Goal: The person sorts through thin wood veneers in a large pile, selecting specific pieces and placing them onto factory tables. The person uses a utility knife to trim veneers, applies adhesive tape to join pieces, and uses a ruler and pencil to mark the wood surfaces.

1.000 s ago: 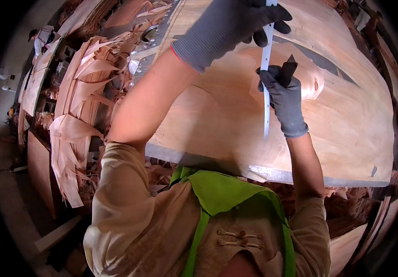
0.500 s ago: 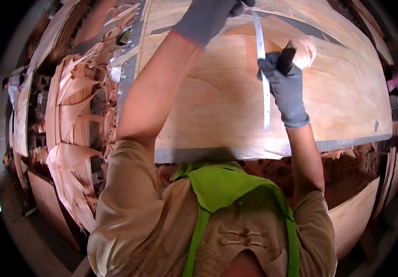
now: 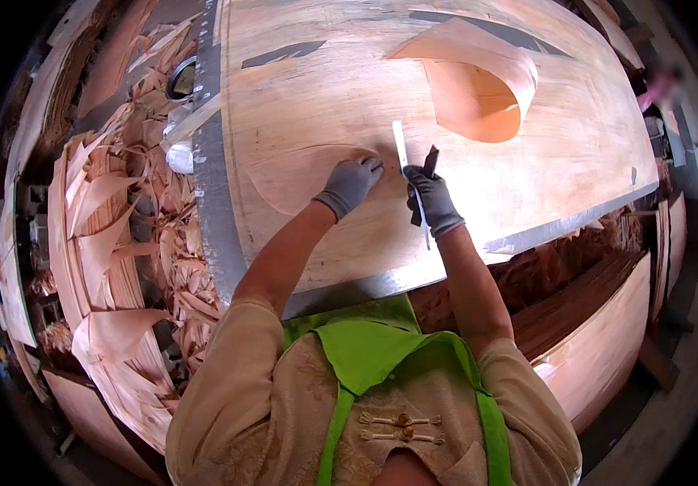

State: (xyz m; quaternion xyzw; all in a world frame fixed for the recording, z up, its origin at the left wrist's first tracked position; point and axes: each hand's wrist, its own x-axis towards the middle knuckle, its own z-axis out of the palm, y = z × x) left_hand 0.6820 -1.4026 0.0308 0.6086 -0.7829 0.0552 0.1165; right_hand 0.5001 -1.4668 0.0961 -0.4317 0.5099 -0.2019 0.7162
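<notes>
My right hand [image 3: 436, 198], in a dark grey glove, is closed around a narrow white strip [image 3: 399, 139] and a black bar-shaped tool [image 3: 431, 159]. The strip sticks out above and below the fist. To its left, my left hand [image 3: 350, 185], also gloved, rests low over the wooden panel [image 3: 324, 251] with bent fingers drawn together. Its fingertips are at the right end of a thin veneer piece [image 3: 292, 174] lying flat there; whether they pinch anything is hidden. A curled veneer sheet [image 3: 478, 101] lies beyond my right hand.
Grey strips [image 3: 284, 54] mark the panel's surface, and a grey band [image 3: 219, 202] runs along its left edge. On the left are stacked torn veneers [image 3: 102, 227], loose scraps [image 3: 179, 267] and a round dark container [image 3: 181, 78]. More boards [image 3: 600, 348] lean at the lower right.
Both hands have come nearer to my body. My left hand has let go of the strip's far end and dropped to the flat veneer piece; my right hand keeps the strip and black tool.
</notes>
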